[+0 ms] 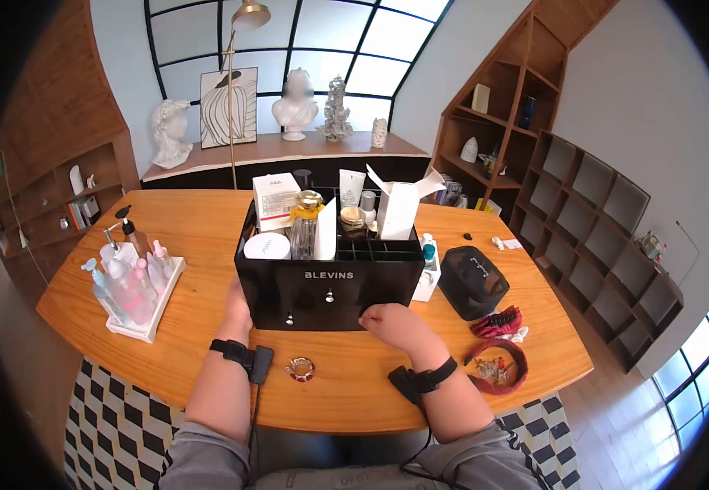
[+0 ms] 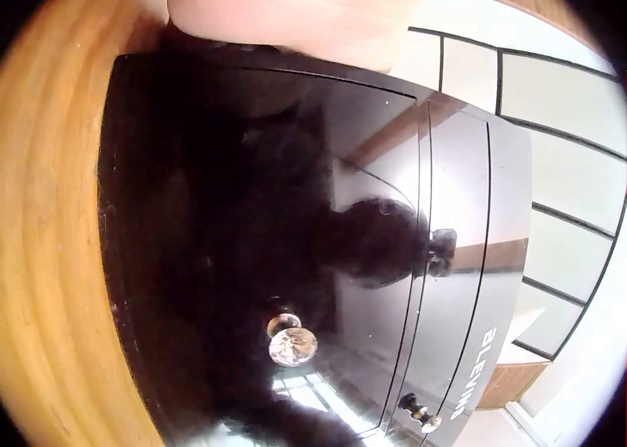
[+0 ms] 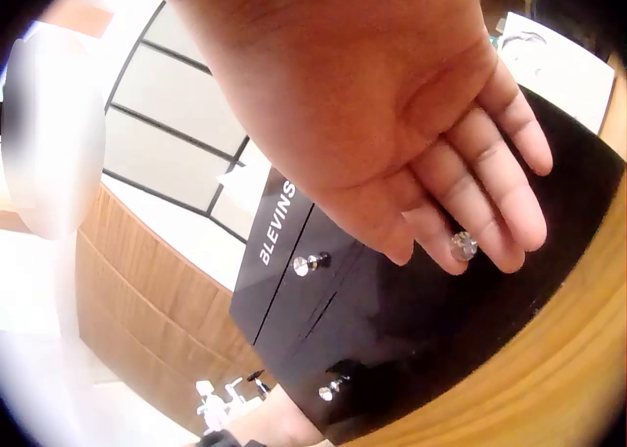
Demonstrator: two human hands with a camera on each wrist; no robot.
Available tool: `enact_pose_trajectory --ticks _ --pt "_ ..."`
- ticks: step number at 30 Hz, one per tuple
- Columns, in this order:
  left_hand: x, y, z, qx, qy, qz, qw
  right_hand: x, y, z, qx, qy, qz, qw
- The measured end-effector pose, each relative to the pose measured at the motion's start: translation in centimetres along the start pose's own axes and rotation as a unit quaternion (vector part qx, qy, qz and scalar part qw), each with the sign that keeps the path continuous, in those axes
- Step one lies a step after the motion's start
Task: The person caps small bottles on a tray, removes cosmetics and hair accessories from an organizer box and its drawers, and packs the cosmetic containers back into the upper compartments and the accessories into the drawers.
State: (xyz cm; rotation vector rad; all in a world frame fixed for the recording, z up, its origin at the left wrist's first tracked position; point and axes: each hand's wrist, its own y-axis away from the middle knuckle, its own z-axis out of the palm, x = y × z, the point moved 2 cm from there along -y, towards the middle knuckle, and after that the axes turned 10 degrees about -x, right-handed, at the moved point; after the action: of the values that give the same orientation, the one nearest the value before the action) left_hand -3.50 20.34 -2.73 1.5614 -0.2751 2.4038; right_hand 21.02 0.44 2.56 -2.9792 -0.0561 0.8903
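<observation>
A glossy black organizer box [image 1: 334, 298] with the word BLEVINS on its front stands on the wooden table. Its front has drawers with small clear knobs. My left hand [image 1: 238, 304] lies along its left side, fingers hidden behind it; in the left wrist view only part of that hand [image 2: 294, 16] shows at the box's edge. At the front's lower right is my right hand [image 1: 391, 321]. Its loosely extended fingers [image 3: 480, 188] are right at a clear drawer knob [image 3: 464, 245], which shows between two fingertips, the thumb apart from it. The drawers look closed.
Bottles, jars and cartons fill the organizer's top. A white tray [image 1: 149, 327] of bottles stands left. To the right are a black case [image 1: 474, 283], a claw clip [image 1: 497, 321] and a red headband [image 1: 520, 371] around small jewelry. A bracelet [image 1: 300, 369] lies in front, near the table edge.
</observation>
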Motion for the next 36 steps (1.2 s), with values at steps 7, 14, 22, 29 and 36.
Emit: enact_pose_trajectory --ticks 7,14,22,29,36 --pt "-0.7 -0.8 -0.3 -0.038 0.04 0.018 0.998 -1.8 1.2 -0.5 -0.043 0.058 0.041 0.997" --pt "-0.3 -1.0 0.2 -0.053 0.038 0.002 0.998 -5.1 3.8 -1.0 -0.145 0.152 0.038 0.977" --pt "0.1 -0.4 0.5 -0.068 0.041 0.028 0.996 -5.3 4.7 -0.4 -0.151 0.184 0.014 0.971" --pt "-0.6 -1.0 -0.3 -0.048 0.038 0.014 0.998 -8.5 4.8 1.1 -0.279 0.064 -0.085 0.955" --pt "0.0 -0.2 0.3 -0.046 0.044 0.027 0.998 -8.7 3.2 4.2 -0.37 0.009 -0.078 0.926"
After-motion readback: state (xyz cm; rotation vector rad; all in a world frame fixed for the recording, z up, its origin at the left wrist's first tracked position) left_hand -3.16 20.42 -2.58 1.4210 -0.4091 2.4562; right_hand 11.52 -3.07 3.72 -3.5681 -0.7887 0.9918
